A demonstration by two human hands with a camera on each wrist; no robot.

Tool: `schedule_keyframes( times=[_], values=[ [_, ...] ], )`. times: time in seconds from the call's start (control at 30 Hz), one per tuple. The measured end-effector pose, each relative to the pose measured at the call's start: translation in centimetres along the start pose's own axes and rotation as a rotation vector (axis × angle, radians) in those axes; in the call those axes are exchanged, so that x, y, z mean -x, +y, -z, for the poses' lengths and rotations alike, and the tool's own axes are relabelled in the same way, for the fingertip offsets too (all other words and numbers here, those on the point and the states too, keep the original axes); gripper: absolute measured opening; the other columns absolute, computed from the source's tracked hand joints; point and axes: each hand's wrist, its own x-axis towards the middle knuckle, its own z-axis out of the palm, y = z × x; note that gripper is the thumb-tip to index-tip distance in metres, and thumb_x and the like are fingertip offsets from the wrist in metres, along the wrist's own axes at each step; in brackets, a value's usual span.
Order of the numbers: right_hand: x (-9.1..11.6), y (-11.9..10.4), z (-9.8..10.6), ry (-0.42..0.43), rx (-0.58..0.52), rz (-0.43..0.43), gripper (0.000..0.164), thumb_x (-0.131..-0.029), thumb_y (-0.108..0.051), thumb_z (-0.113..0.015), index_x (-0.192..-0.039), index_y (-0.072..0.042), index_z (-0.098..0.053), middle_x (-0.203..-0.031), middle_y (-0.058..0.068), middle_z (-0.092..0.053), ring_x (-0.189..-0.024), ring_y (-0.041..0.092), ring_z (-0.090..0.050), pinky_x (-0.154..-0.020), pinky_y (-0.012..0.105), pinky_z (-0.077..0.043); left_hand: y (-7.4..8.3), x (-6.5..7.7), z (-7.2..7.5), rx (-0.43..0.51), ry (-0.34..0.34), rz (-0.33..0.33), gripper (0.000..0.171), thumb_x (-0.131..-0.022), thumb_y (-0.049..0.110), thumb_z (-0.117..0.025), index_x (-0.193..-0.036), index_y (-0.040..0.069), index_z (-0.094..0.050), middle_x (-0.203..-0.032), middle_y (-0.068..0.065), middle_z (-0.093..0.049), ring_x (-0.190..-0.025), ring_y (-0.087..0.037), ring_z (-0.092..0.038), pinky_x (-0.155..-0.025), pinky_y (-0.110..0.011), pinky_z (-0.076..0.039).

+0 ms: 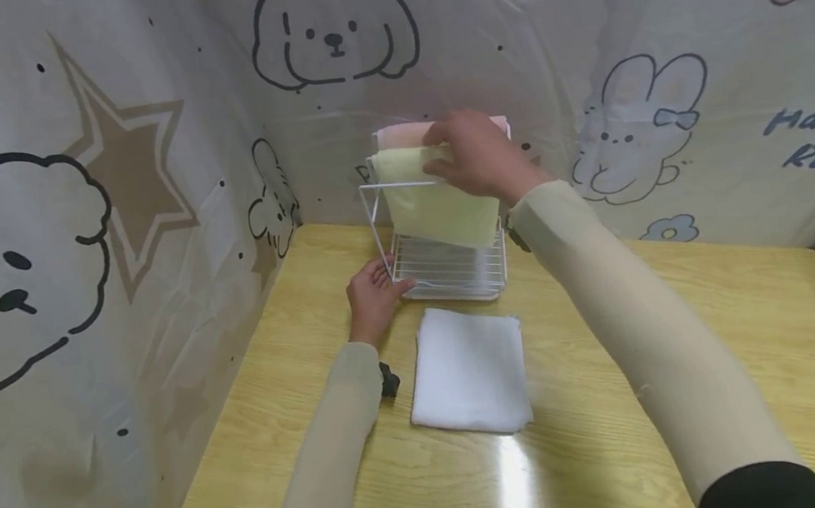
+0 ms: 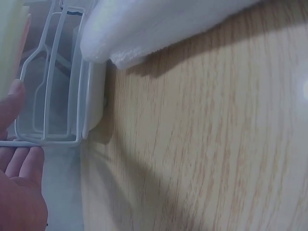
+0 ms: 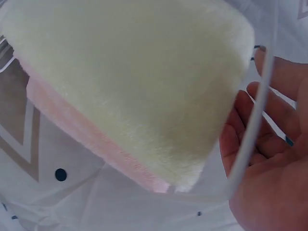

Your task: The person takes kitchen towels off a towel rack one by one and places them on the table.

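A white wire rack (image 1: pixel 450 283) stands near the table's back edge. Over its upper bars hang a yellow towel (image 1: pixel 440 208) and, behind that, a pink towel (image 1: pixel 401 135). My left hand (image 1: pixel 371 298) grips the rack's left side low down, thumb on one side of the wire (image 2: pixel 19 143) and fingers on the other. By the top of the yellow towel is my right hand (image 1: pixel 475 154); in the right wrist view its fingers (image 3: pixel 231 139) are at the towel's edge, loosely bent, with the thumb apart. A folded white towel (image 1: pixel 469 371) lies in front of the rack.
The wooden table (image 1: pixel 624 430) extends to the right and toward the front. A cloth curtain (image 1: pixel 502 25) with printed animals hangs close behind the rack, and another stretch (image 1: pixel 182 330) runs along the left edge.
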Motion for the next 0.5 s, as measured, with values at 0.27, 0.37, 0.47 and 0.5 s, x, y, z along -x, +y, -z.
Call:
schedule_keyframes(
  times=[0.27, 0.37, 0.47, 0.5],
  values=[
    [-0.82, 1.06, -0.12, -0.058, 0.02, -0.106, 0.015, -0.096, -0.012, -0.068, -0.102, -0.001, -0.075, -0.103, 0.011, -0.071, -0.089, 0.027, -0.059, -0.081, 0.041, -0.053, -0.55, -0.22, -0.06, -0.02, 0.009, 0.007, 0.056, -0.074, -0.008, -0.085, -0.124, -0.012, -0.062, -0.132, -0.026, -0.061, -0.125, -0.037, -0.058, -0.103, -0.027, -0.051],
    [-0.91, 1.07, -0.09, -0.066, 0.019, -0.125, 0.018, -0.096, -0.013, -0.067, -0.107, -0.001, -0.075, -0.107, 0.011, -0.071, -0.092, 0.026, -0.06, -0.083, 0.041, -0.054, -0.51, -0.27, -0.12, -0.021, 0.007, 0.004, 0.056, -0.074, -0.008, -0.085, -0.124, -0.013, -0.061, -0.131, -0.028, -0.06, -0.125, -0.038, -0.057, -0.104, -0.028, -0.051],
    [-0.96, 0.95, -0.1, -0.073, 0.013, -0.136, 0.019, -0.097, -0.014, -0.066, -0.108, -0.001, -0.075, -0.108, 0.011, -0.071, -0.092, 0.026, -0.06, -0.084, 0.04, -0.054, -0.47, -0.26, -0.11, -0.032, 0.013, 0.007, 0.056, -0.074, -0.007, -0.085, -0.125, -0.012, -0.062, -0.131, -0.027, -0.061, -0.125, -0.036, -0.058, -0.104, -0.027, -0.051],
    [-0.97, 0.92, -0.14, -0.075, 0.007, -0.14, 0.019, -0.097, -0.014, -0.067, -0.109, -0.001, -0.075, -0.109, 0.011, -0.072, -0.093, 0.026, -0.06, -0.084, 0.04, -0.054, -0.49, -0.26, -0.1, -0.033, 0.015, 0.01, 0.056, -0.074, -0.007, -0.085, -0.125, -0.012, -0.062, -0.131, -0.027, -0.061, -0.125, -0.036, -0.058, -0.104, -0.027, -0.051]
  ],
)
